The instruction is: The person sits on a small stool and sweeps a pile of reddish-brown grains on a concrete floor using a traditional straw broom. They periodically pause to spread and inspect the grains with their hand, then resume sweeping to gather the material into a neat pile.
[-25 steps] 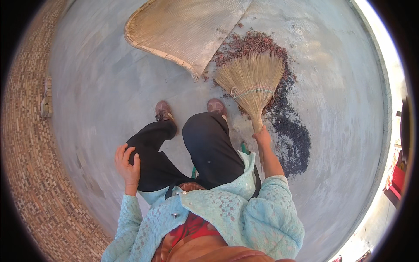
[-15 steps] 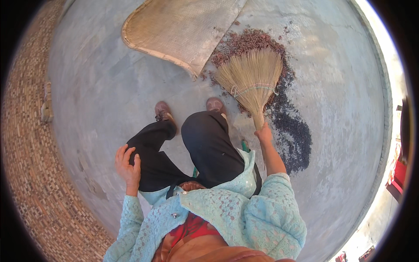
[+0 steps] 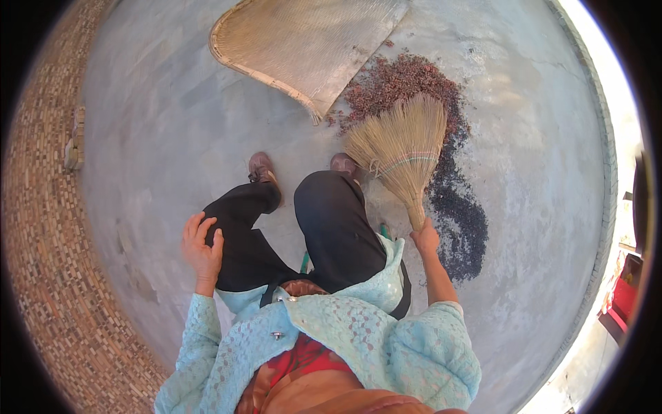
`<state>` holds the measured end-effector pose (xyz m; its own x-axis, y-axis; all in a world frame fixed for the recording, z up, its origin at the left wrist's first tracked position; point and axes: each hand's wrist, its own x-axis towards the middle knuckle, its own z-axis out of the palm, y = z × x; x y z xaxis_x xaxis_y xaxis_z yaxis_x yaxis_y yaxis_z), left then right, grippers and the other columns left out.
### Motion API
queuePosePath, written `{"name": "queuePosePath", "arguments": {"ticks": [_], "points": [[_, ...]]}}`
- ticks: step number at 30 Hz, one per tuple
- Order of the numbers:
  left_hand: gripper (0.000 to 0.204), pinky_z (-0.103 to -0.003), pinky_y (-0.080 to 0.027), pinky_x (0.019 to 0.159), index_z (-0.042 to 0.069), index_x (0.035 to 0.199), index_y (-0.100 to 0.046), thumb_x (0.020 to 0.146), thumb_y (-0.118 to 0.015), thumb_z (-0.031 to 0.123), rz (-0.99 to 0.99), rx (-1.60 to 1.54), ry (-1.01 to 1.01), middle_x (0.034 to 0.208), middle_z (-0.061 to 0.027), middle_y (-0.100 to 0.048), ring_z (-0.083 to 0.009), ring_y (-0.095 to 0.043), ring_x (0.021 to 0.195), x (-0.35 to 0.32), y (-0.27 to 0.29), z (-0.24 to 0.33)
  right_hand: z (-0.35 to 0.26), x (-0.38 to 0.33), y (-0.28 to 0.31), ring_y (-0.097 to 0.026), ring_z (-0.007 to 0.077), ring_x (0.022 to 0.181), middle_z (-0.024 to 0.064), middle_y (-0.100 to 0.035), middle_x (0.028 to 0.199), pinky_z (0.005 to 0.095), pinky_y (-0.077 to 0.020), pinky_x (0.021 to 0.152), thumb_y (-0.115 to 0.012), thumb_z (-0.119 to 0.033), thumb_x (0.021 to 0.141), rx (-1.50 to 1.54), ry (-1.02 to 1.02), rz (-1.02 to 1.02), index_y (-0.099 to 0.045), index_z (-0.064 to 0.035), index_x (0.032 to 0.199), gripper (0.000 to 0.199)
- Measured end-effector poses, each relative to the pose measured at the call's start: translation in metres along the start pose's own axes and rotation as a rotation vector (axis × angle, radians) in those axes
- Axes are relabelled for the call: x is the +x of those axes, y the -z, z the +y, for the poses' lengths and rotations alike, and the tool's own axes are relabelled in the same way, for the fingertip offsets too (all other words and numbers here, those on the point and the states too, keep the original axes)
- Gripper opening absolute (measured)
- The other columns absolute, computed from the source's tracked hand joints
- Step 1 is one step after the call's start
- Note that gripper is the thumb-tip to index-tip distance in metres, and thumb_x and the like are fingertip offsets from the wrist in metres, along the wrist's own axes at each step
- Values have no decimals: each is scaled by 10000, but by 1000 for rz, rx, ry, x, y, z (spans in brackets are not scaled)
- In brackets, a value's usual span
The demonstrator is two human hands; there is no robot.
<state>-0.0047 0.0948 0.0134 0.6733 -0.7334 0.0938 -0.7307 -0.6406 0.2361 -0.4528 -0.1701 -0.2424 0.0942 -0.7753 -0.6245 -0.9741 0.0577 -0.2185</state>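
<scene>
My right hand [image 3: 425, 237] is closed round the handle of a straw broom [image 3: 403, 148], whose bristles fan out away from me over the floor. Beyond and under the bristle tips lies a heap of reddish-brown dried husks or pods [image 3: 400, 83]. Small black seeds or grains [image 3: 458, 234] trail from that heap down along the broom's right side, towards my right forearm. My left hand [image 3: 202, 248] rests by my left knee with its fingers apart and nothing in it.
A large woven tray or scoop [image 3: 303, 48] with a bound rim lies on the concrete floor ahead, left of the heap. A brick-patterned surface [image 3: 48, 241] runs along the left. At the far right edge stands something red [image 3: 624, 293]. My shoes [image 3: 262, 169] are just short of the tray.
The broom has been drawn back towards me, and my right hand with it, baring more of the reddish-brown heap. My left hand has stayed by the knee. The view has shifted slightly.
</scene>
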Motion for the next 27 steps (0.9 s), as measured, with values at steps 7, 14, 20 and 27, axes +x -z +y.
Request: {"name": "queuePosePath", "arguments": {"ticks": [7,14,20,27], "points": [[240,-423,-384,996,139,1044,-672,809,-672,187,23,18,32,1260,-46,-588,-292,-498,1237,-3,-1,-1,42,-35,0,-640,437,897,211,-675,922,507,-494,784,-735,-176,683,12,18,75,-439,-153,1229,621],[250,-419,-366,1002,160,1061,-675,814,-667,197,24,38,41,1271,-36,-587,-287,-483,1251,-7,-1,-5,56,-49,7,-650,430,898,204,-678,933,508,-502,760,-730,-177,682,-63,-36,59,-443,-142,1141,543],[267,-415,-368,1002,162,1068,-675,804,-674,196,24,10,33,1268,-31,-593,-279,-485,1253,-2,-5,-4,105,-70,-9,-649,429,866,197,-674,893,515,-499,743,-718,-181,672,-122,-168,-27,-447,-146,1082,493],[233,-417,-386,993,156,1027,-689,800,-680,203,27,34,40,1250,-28,-607,-275,-497,1248,-4,1,-4,84,-78,12,-652,423,836,187,-676,886,511,-499,729,-724,-208,679,-19,-61,77,-455,-159,1103,504]]}}
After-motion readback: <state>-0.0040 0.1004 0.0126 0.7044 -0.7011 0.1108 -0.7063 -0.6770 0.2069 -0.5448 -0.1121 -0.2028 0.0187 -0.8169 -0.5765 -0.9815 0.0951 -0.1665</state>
